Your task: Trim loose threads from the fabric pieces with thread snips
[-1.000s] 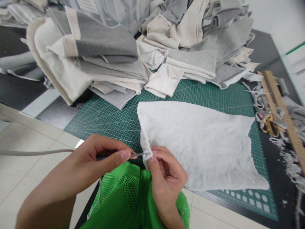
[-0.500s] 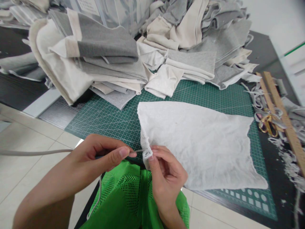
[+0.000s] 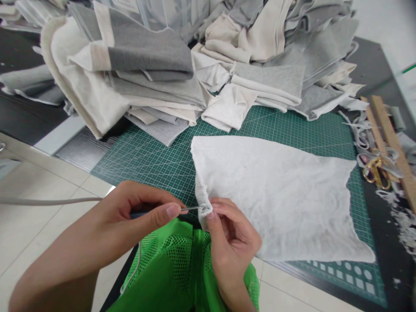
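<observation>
A white fabric piece [image 3: 276, 195] lies spread on the green cutting mat [image 3: 156, 160]. My right hand [image 3: 232, 242] pinches the bunched near-left corner of this fabric between thumb and fingers. My left hand [image 3: 139, 212] grips a thin metal tool [image 3: 191, 209] whose tip pokes into that bunched corner. A grey cord [image 3: 48, 201] trails left from the left hand. Both hands hover over the table's near edge, above a green mesh garment [image 3: 175, 268].
A tall heap of folded grey, cream and white fabric pieces [image 3: 182, 60] fills the back of the table. Gold-handled scissors [image 3: 377, 171], wooden rulers [image 3: 390, 138] and fabric scraps [image 3: 403, 216] lie at the right. Tiled floor [image 3: 39, 242] shows at the lower left.
The tool's tip slid slightly in and out of the bunched fabric corner. The view shifted a little, so everything sits slightly to the right. Both hands kept their grips.
</observation>
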`<state>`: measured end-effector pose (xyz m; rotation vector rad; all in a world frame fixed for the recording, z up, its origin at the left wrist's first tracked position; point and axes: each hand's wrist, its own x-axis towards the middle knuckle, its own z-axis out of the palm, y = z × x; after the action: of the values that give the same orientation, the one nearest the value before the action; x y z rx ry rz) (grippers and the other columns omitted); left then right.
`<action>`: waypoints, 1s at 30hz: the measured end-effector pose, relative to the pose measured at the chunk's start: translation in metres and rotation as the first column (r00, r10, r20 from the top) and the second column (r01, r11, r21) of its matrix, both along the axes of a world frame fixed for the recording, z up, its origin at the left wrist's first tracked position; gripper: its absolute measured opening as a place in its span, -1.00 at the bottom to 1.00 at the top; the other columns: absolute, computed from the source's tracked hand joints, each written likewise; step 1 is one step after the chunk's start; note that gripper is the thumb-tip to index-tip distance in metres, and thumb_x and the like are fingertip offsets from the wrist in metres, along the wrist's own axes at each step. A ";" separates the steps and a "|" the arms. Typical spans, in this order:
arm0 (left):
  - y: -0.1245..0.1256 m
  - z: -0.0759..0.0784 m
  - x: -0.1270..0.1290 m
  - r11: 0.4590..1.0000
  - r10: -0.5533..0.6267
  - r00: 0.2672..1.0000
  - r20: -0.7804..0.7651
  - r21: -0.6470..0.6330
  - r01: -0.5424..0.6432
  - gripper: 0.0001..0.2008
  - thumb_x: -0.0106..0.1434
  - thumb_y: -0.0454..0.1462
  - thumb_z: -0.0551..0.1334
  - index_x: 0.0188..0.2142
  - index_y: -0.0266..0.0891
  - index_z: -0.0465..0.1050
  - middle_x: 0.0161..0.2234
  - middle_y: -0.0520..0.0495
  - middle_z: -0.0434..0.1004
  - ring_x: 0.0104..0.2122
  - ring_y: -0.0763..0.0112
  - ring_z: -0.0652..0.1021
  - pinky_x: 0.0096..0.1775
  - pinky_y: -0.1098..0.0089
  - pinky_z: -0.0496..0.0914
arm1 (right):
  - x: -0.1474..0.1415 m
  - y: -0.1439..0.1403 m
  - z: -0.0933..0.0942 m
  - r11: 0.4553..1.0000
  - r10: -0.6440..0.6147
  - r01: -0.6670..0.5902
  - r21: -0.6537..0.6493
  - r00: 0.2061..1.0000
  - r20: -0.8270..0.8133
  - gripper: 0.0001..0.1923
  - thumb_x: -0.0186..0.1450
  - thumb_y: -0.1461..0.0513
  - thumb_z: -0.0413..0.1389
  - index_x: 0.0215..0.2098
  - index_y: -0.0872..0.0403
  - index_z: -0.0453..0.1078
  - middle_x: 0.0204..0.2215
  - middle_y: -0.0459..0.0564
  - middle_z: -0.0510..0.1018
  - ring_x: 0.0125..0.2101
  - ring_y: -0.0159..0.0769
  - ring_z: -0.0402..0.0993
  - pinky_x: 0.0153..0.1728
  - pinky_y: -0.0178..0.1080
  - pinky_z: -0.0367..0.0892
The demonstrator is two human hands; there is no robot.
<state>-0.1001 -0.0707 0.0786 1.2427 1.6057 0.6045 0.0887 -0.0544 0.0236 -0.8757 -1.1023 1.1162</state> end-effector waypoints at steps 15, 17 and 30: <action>0.008 0.003 0.005 0.999 -0.026 0.999 0.028 0.037 0.025 -0.74 0.26 0.01 0.30 -0.25 0.00 0.71 -0.33 0.03 0.73 -0.35 0.35 0.67 -0.36 0.51 0.49 | 0.001 0.001 0.001 1.000 0.003 -0.003 -0.010 1.000 0.007 -0.68 0.29 0.48 0.17 -0.18 -0.03 0.61 -0.29 -0.10 0.69 -0.23 -0.37 0.61 -0.22 -0.28 0.58; 0.008 0.001 0.005 1.000 -0.008 0.999 0.035 0.029 0.007 -0.75 0.23 0.00 0.33 -0.24 0.00 0.71 -0.30 0.01 0.73 -0.32 0.34 0.67 -0.34 0.50 0.49 | 0.001 0.001 0.001 1.000 0.004 -0.004 -0.007 1.000 0.006 -0.67 0.28 0.49 0.17 -0.18 -0.03 0.61 -0.28 -0.11 0.69 -0.23 -0.38 0.61 -0.21 -0.29 0.57; 0.017 -0.003 0.003 0.997 0.002 0.979 0.205 -0.073 0.013 -0.62 0.20 0.09 0.32 -0.28 -0.12 0.71 -0.51 -0.01 0.56 -0.51 0.51 0.37 -0.51 0.55 0.23 | 0.001 0.001 0.002 1.000 -0.029 0.030 -0.009 0.996 0.085 -0.75 0.30 0.43 0.19 -0.21 -0.02 0.60 -0.32 -0.07 0.69 -0.28 -0.29 0.63 -0.27 -0.19 0.60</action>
<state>-0.0970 -0.0539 0.0754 1.0932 1.4392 0.6423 0.0899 -0.0537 0.0253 -0.9522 -1.1508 1.0692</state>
